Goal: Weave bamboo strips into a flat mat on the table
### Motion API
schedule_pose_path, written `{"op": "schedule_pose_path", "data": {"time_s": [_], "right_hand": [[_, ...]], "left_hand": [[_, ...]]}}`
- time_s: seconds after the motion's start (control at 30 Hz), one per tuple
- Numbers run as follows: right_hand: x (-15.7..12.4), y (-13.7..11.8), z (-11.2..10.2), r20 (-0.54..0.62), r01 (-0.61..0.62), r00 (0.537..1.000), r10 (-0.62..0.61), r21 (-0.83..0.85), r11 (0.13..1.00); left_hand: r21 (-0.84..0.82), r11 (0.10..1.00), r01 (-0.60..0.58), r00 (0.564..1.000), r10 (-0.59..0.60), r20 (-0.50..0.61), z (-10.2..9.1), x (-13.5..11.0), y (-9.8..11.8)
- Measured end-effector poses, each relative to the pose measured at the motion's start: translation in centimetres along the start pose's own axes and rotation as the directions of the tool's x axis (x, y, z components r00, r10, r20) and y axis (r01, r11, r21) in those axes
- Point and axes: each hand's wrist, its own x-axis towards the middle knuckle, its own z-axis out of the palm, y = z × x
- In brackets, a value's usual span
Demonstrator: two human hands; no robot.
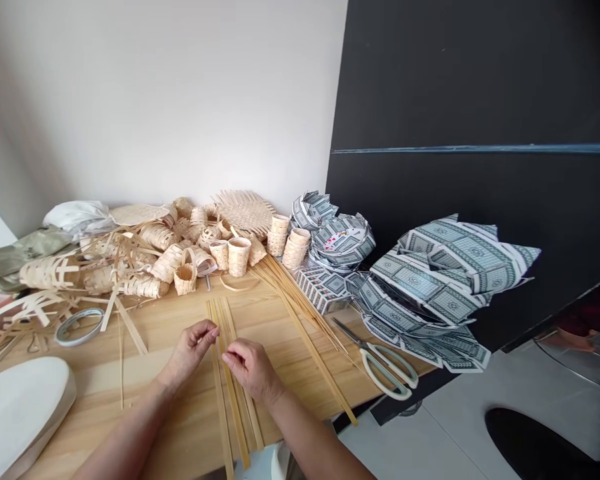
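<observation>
Several flat, pale bamboo strips (pixel 238 427) lie lengthwise on the wooden table (pixel 180 427) in front of me, running toward its near edge. My left hand (pixel 196 347) is over the left side of these strips, thumb and fingers pinched together. Close to it, my right hand (pixel 254 370) covers part of the strips with its fingers curled and thumb pressed in. The fingertips of both hands face each other with a small gap. Whatever is pinched in either hand is too small or hidden to make out.
Small woven baskets (pixel 239 257) crowd the back of the table. A tape roll (pixel 63 332) and a white rounded slab (pixel 25 407) are at left. Rightward lie more long strips (pixel 310 340), scissors (pixel 387 373) and folded-card bowls (pixel 430 287) against a black panel (pixel 470 87).
</observation>
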Motion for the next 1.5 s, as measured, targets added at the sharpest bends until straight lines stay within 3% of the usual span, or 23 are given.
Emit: {"op": "schedule_pose_path", "data": {"time_s": [0.17, 0.27, 0.37, 0.57, 0.8, 1.13, 1.5], "right_hand": [[0.5, -1.2, -2.5, 0.046, -0.022, 0.999, 0.023, -0.025, 0.999], [0.4, -1.4, -5.1, 0.048, -0.099, 0.993, 0.111, -0.214, 0.972], [-0.3, -0.9, -6.2, 0.061, -0.142, 0.982, 0.178, -0.378, 0.915], [-1.9, -0.4, -3.7, 0.291, 0.006, 0.945, 0.151, -0.475, 0.88], [-2.4, 0.4, -2.6, 0.426, 0.097, 0.888, 0.174, -0.544, 0.833], [-2.9, 0.8, -2.6, 0.472, 0.146, 0.867, 0.162, -0.551, 0.822], [-3.0, 0.8, -2.7, 0.483, 0.198, 0.867, 0.123, -0.561, 0.804]], "left_hand": [[0.187, 0.981, -0.06, 0.998, 0.063, -0.012, 0.1, 0.1, -1.2], [0.294, 0.95, -0.106, 0.994, 0.095, 0.052, 0.5, -0.1, -1.4], [0.398, 0.908, -0.132, 0.989, 0.092, 0.117, 0.9, -0.4, -1.3], [0.574, 0.808, -0.131, 0.976, 0.005, 0.216, 1.4, -1.1, -1.4], [0.665, 0.722, -0.191, 0.939, -0.063, 0.338, 2.0, -1.7, -1.1], [0.709, 0.665, -0.236, 0.922, -0.078, 0.38, 2.1, -1.7, -1.6], [0.699, 0.67, -0.249, 0.912, -0.082, 0.403, 2.1, -1.3, -1.5]]}}
